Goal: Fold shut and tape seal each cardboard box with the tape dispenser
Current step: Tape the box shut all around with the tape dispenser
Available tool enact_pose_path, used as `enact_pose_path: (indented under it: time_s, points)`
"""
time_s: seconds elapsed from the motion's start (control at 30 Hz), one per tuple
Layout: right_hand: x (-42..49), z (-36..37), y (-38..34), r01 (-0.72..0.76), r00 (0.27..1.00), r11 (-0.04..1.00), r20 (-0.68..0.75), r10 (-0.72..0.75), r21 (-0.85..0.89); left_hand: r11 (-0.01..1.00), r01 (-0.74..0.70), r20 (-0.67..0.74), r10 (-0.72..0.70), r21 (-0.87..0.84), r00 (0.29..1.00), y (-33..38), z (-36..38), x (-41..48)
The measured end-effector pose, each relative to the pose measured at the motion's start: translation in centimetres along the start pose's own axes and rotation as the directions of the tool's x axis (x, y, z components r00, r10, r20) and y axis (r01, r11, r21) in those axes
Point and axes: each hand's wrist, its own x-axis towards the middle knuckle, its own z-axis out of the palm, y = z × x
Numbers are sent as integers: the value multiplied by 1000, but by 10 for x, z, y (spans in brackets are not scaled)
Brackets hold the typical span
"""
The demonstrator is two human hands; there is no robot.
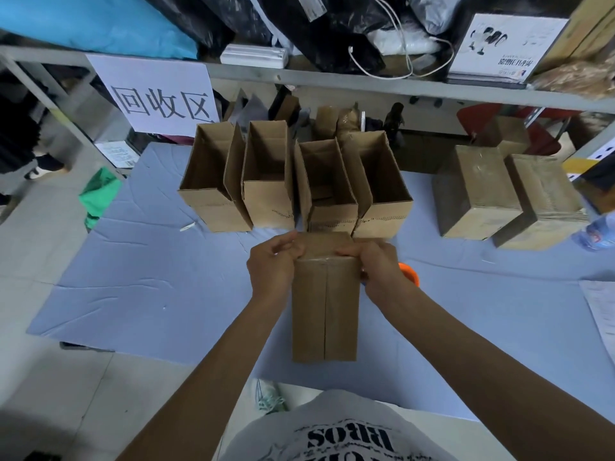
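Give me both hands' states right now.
Left hand: grips the far end of the closed cardboard box.
Right hand: grips that same end too.

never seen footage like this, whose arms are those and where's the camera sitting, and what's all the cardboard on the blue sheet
There is no machine here: a person is working with bare hands. The one picture comes from a wide-angle camera worn on the head, looking forward and down, so the arms reach in from the bottom.

The left hand and right hand both grip one end of a closed box resting on a blue sheet. Behind it, four open boxes stand in a row. Two closed boxes sit off to the right.

An orange object peeks out behind the right hand, too hidden to identify. A shelf with a paper sign runs along the back.
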Motion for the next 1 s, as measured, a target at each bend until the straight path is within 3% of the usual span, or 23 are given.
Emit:
enact_pose_path:
  time_s: [0.2,0.3,0.4,0.57,0.87,0.93,1.0]
  points:
    - [-3,0,-2,-14,1000,998,-10,15,62,1000,-14,-35,15,24,999,-2,3,-1]
    - [-3,0,1,17,1000,997,-12,-16,69,990,-105,-28,108,95,994,-3,2,-5]
    - [3,2,2,60,998,996,10,-60,-73,973,-172,-34,179,154,983,-5,1,-6]
    - [8,1,8,177,984,939,72,-163,-295,974,-142,-57,154,178,986,-7,3,-3]
    - [15,-26,-5,157,968,958,228,-102,-241,971,-125,-115,150,204,982,0,3,6]
    - [18,-27,6,231,965,929,191,-180,-290,973,-117,-94,137,199,986,0,0,8]
    - [12,-25,16,412,911,836,160,-380,-362,965,-144,-36,156,218,987,-3,-1,8]
